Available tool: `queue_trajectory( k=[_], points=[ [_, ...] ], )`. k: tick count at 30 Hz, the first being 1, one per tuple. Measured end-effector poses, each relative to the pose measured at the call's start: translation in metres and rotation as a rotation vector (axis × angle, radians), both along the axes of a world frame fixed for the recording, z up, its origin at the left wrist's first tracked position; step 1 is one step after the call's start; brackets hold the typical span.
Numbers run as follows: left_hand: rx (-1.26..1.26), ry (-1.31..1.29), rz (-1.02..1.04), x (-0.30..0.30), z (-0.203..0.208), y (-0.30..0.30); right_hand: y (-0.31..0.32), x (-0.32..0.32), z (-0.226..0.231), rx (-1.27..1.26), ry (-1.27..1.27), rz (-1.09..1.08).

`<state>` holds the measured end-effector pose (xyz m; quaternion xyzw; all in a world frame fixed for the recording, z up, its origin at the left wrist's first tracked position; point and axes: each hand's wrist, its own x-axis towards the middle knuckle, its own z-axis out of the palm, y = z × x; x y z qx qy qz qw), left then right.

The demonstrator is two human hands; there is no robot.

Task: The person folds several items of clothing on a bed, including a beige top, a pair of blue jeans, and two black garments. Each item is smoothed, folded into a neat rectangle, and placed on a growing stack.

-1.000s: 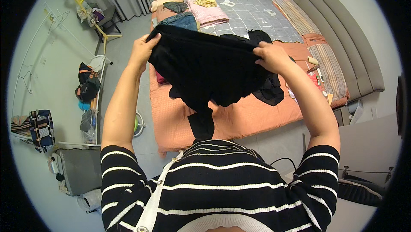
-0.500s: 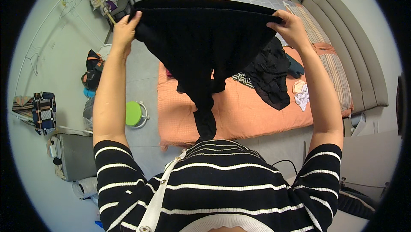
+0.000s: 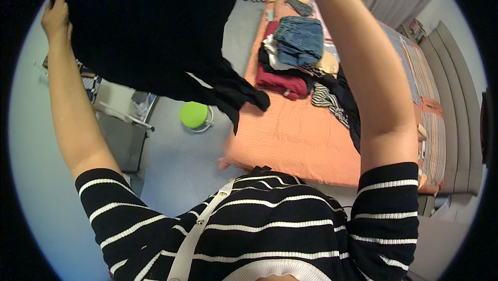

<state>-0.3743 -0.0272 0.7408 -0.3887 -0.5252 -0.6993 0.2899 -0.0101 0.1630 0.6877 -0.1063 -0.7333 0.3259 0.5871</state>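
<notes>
Black pants (image 3: 150,37) hang raised in front of me at the upper left, their two narrow legs trailing toward the bed. At the far left, my left hand (image 3: 57,19) is closed on the edge of the cloth, with one finger pointing up. My right arm (image 3: 381,58) is lifted high. The right hand itself lies past the top edge of the picture, so its fingers and grip are hidden. The upper part of the pants is also cut off there.
On the orange bedspread (image 3: 290,141) lie folded blue jeans (image 3: 298,39), a dark red garment (image 3: 282,84) and a striped black-and-white cloth (image 3: 329,104). A round green stool (image 3: 194,115) stands beside the bed. A grey padded headboard (image 3: 446,94) is on the right.
Both arms have gone up and the pants have swung up and left. The right hand has passed out of the top. My view has turned left, showing the jeans and red garment.
</notes>
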Motion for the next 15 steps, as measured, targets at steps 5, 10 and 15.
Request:
queue_trajectory(
  k=[5, 10, 15],
  points=[
    [-0.219, -0.066, 0.202, 0.001, -0.01, -0.037, 0.015, -0.035, 0.004, 0.133, -0.132, -0.2],
    [-0.167, -0.216, -0.011, -0.04, -0.037, -0.013, 0.01, -0.018, 0.004, 0.349, -0.391, -0.176],
    [-0.299, -0.21, -0.128, -0.05, -0.06, 0.029, -0.022, 0.018, -0.031, 0.023, -0.473, 0.391]
  ],
)
